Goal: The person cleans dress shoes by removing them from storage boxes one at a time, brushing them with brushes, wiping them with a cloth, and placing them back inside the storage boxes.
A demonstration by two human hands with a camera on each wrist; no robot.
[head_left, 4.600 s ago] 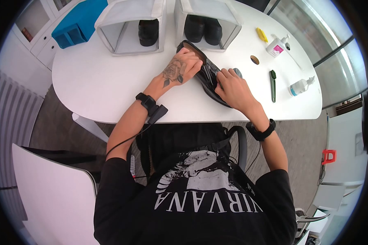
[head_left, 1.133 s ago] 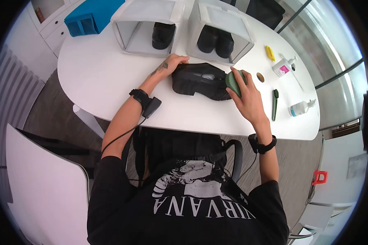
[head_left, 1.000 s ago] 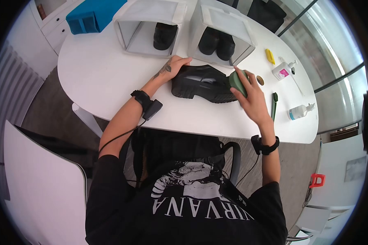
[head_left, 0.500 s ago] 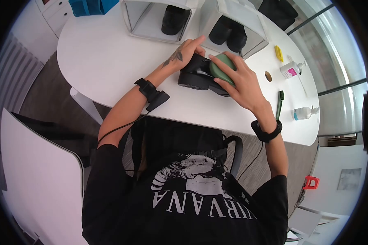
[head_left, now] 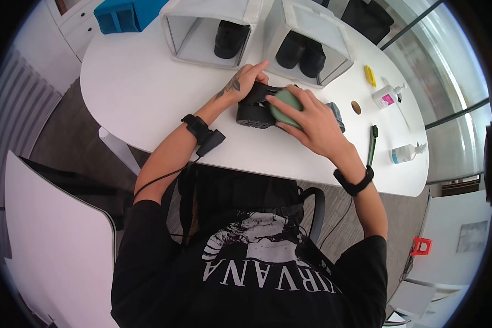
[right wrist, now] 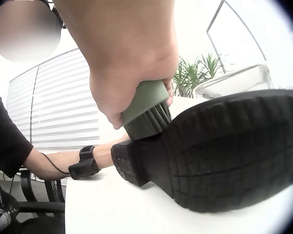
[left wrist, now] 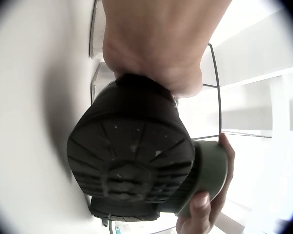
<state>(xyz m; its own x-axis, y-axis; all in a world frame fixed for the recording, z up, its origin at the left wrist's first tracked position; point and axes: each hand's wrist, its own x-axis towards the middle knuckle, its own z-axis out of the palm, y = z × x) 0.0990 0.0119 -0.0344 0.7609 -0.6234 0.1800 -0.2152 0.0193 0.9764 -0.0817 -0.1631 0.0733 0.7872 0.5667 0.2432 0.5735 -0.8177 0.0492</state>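
A black shoe (head_left: 254, 112) lies on its side in front of me, its heel end to the left; the treaded sole shows large in the right wrist view. My left hand (head_left: 247, 83) grips it at the heel opening, with some fingers hidden behind the upper. In my right hand (head_left: 320, 123), thumb and fingers hold a green-backed shoe brush (head_left: 287, 106) by its rounded back. The brush's dark bristles (right wrist: 149, 122) press against the shoe near the heel and midsection. In the left wrist view, the heel (left wrist: 129, 158) covers part of the brush.
Two white-framed boxes (head_left: 210, 33) stand behind, one with a single black shoe (head_left: 229, 39), the other with a pair (head_left: 300, 54). To the right lie a green toothbrush-like brush (head_left: 373, 145), a yellow item (head_left: 370, 75), a pump bottle (head_left: 385, 97) and a spray bottle (head_left: 405, 153).
Several seconds ago both hands were on the shoe with no brush visible. Since then the right hand has taken up the green brush and moved it from the toe end leftward toward the heel.
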